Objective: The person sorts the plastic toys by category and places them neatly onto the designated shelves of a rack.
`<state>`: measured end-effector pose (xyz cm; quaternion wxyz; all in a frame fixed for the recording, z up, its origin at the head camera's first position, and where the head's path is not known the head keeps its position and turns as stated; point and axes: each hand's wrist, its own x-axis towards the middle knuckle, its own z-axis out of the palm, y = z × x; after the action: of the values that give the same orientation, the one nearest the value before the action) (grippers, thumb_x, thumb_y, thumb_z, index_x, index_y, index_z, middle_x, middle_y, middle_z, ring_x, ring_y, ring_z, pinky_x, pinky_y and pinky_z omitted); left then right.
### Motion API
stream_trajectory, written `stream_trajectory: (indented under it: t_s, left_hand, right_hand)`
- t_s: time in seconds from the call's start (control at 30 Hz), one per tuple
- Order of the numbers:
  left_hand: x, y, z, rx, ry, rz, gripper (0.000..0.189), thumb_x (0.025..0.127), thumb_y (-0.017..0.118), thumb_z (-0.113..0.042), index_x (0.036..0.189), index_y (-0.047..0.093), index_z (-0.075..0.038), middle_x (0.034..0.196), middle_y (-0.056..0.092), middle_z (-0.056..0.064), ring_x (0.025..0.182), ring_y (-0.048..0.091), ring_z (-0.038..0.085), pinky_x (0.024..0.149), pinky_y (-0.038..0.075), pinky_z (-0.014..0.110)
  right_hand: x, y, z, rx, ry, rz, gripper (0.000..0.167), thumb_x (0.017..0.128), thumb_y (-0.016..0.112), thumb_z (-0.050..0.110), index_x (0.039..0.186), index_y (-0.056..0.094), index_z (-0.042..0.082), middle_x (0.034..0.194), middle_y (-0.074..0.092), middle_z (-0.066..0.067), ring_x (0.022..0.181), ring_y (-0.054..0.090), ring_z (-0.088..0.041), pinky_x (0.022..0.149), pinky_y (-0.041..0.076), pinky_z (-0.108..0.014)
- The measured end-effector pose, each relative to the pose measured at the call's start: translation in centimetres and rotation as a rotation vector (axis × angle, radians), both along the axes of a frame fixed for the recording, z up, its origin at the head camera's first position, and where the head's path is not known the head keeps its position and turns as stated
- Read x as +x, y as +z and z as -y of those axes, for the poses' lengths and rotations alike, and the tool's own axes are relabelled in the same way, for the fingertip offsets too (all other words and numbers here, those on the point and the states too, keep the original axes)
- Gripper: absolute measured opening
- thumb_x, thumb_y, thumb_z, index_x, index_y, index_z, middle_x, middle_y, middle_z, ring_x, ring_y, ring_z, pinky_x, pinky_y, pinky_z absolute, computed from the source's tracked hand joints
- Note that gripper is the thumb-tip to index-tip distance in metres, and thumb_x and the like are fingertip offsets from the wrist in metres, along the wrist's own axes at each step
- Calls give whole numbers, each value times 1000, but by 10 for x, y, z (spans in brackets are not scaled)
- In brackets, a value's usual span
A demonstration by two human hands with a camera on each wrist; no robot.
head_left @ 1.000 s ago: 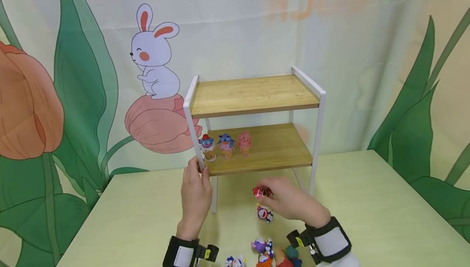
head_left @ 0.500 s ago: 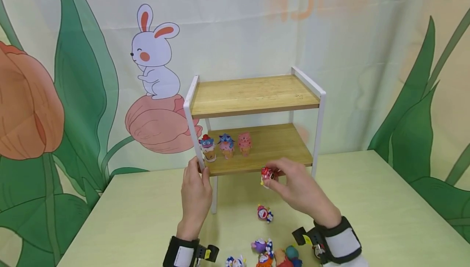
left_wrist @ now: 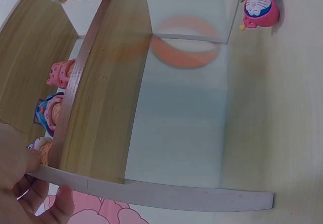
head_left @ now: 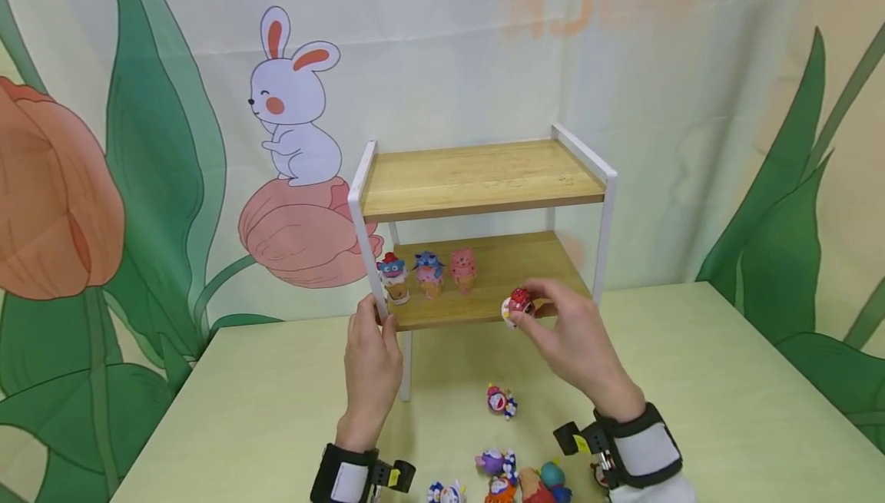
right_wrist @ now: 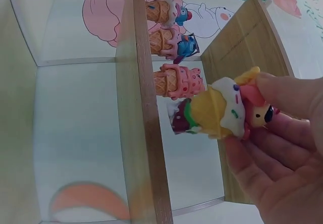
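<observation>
A small two-tier shelf rack [head_left: 484,207] has wooden boards and a white frame. My left hand [head_left: 373,368] grips its left front post at the lower board, the fingers round the white bar in the left wrist view. Between thumb and fingers, my right hand [head_left: 577,345] pinches an ice-cream-cone figurine [right_wrist: 219,105] with a red top, white icing and yellow cone. It is in front of the lower board [head_left: 512,269], tilted; whether it touches the board I cannot tell. On that board's left stand a blue-and-white figurine [head_left: 394,280], a blue-and-pink figurine [head_left: 429,276] and a pink figurine [head_left: 464,269].
A pink-and-blue figurine [head_left: 499,402] lies on the table [head_left: 263,411] below the rack. Nearer me are several more toys, including a purple one [head_left: 491,461], a white-and-blue one [head_left: 448,492] and a teal one [head_left: 552,474]. A printed curtain [head_left: 449,50] hangs behind.
My right hand has lifted the figurine from low over the table, up and slightly right, to the lower board's front edge. The figurine's tilt has changed. My left hand stays on the post.
</observation>
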<state>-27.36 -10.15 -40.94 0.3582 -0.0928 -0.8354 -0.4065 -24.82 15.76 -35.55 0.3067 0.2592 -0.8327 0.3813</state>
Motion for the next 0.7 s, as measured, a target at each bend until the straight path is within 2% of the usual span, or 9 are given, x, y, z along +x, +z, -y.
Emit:
stream_trajectory:
  t_s: [0.33, 0.53, 0.7]
  left_hand:
    - [0, -1, -4, -4, 4, -22, 34, 97, 56, 0, 129, 46, 4, 106, 57, 19, 94, 57, 28, 71, 54, 41]
    - [0, -3, -6, -22, -3, -40, 33, 98, 55, -1, 129, 45, 5, 105, 57, 20, 93, 57, 29, 69, 54, 42]
    - [0, -1, -5, -9, 14, -30, 32, 97, 55, 1, 128, 46, 5, 103, 56, 20, 91, 57, 30, 68, 53, 44]
  right_hand:
    - [-14, 4, 3, -133, -76, 16, 37, 84, 78, 7, 116, 62, -3, 101, 67, -11, 87, 65, -21, 70, 55, -34]
    - [-32, 11, 10, -176, -131, 18, 45, 84, 76, 4, 125, 59, -4, 100, 66, -14, 89, 62, -24, 68, 53, -36]
    - [-51, 13, 21, -191, -182, 25, 36, 85, 75, 8, 118, 65, -2, 95, 67, -13, 84, 62, -23, 65, 52, -33]
